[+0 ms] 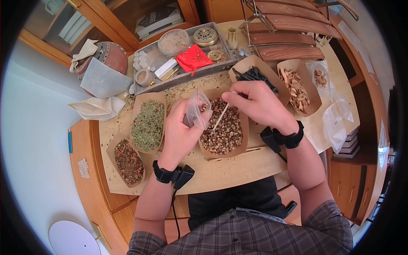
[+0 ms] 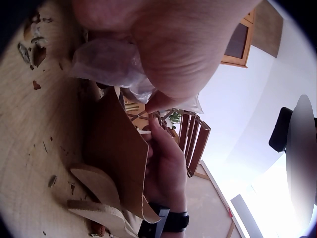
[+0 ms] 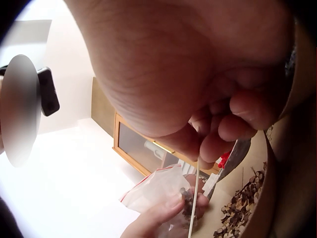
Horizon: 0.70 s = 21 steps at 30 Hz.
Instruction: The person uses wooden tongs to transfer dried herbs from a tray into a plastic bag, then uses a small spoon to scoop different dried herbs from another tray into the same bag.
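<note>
The left hand [image 1: 182, 129] grips a small clear zip bag [image 1: 198, 109] with some brown pieces inside, above the left edge of a paper tray of brown chopped pieces [image 1: 229, 131]. Between thumb and fingers the right hand [image 1: 261, 104] pinches a thin pale stick [image 1: 222, 116], its lower end at the pieces in that tray. In the right wrist view the stick [image 3: 195, 198] passes in front of the bag [image 3: 158, 188]. The left wrist view shows the bag [image 2: 111, 62] under the left hand [image 2: 173, 49]; that hand's fingertips are mostly hidden there.
Left are trays of green herb [image 1: 148, 125] and reddish mix [image 1: 126, 163]. Right are trays of dark sticks [image 1: 255, 75] and pale slices [image 1: 296, 91]. Behind stands a grey wooden tray [image 1: 170, 83] with a red pouch [image 1: 194, 58]; a slatted wooden rack [image 1: 293, 29] is at back right.
</note>
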Tool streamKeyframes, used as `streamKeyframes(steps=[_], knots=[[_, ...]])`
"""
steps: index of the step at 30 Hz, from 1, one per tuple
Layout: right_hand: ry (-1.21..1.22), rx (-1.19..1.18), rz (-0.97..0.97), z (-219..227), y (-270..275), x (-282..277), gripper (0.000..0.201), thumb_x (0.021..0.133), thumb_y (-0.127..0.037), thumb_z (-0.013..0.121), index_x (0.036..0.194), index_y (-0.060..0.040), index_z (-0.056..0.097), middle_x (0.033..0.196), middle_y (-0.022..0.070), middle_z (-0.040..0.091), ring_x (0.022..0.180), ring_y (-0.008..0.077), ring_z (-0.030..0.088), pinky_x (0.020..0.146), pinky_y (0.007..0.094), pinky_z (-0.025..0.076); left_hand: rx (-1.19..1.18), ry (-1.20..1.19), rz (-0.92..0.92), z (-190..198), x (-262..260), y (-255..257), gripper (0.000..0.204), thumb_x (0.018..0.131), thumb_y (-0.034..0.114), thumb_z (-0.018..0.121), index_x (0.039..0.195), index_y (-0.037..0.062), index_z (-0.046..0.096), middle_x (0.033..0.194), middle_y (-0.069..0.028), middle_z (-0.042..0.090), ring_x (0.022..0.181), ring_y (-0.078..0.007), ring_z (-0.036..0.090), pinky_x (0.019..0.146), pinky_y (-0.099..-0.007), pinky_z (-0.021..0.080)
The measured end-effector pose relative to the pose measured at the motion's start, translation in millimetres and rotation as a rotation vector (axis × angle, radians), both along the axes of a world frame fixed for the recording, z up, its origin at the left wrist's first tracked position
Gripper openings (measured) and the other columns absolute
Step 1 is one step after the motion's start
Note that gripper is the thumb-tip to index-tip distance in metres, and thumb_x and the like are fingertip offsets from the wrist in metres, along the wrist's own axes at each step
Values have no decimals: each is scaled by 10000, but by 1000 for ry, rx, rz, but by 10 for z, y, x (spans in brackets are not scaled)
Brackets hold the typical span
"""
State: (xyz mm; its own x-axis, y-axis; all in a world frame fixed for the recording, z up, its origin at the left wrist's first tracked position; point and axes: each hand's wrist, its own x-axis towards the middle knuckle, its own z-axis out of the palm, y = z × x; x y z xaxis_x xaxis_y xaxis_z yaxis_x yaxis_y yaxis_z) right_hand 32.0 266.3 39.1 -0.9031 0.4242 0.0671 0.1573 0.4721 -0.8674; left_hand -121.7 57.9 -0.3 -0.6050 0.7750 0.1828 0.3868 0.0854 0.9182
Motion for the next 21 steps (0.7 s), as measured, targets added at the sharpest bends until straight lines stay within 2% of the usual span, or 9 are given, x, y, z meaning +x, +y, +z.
streamKeyframes(steps=[4, 6, 14, 21], knots=[[-5, -47, -10, -12, 19, 7, 384, 1068, -328, 739, 950, 38, 738, 687, 150, 576, 638, 219, 502, 633, 409, 446, 9, 0, -2, 6, -4, -2, 319, 976, 171, 866, 1226, 26, 732, 1129, -101, 724, 1022, -234, 708, 936, -365, 545], [-8, -55, -12, -2, 24, 6, 388, 1067, -326, 738, 944, 41, 733, 686, 136, 567, 644, 199, 490, 630, 401, 441, -10, 72, -34, -39, -41, -18, 355, 1021, 153, 861, 1305, 19, 696, 1149, -12, 712, 1036, -88, 655, 932, -292, 554], [-68, -143, -36, 75, 18, 9, 403, 1065, -323, 731, 911, 49, 719, 681, 78, 562, 661, 133, 483, 623, 373, 430, -34, 61, -29, -29, -38, -21, 357, 1022, 161, 863, 1304, 21, 696, 1151, -13, 714, 1042, -88, 654, 934, -290, 554], [-6, -280, -22, 46, 64, 18, 396, 1067, -319, 745, 882, 30, 738, 696, -9, 592, 673, 83, 500, 616, 319, 418, -26, 45, -40, -34, -38, -18, 365, 1027, 163, 859, 1317, 17, 692, 1169, -19, 711, 1050, -88, 655, 932, -291, 563]])
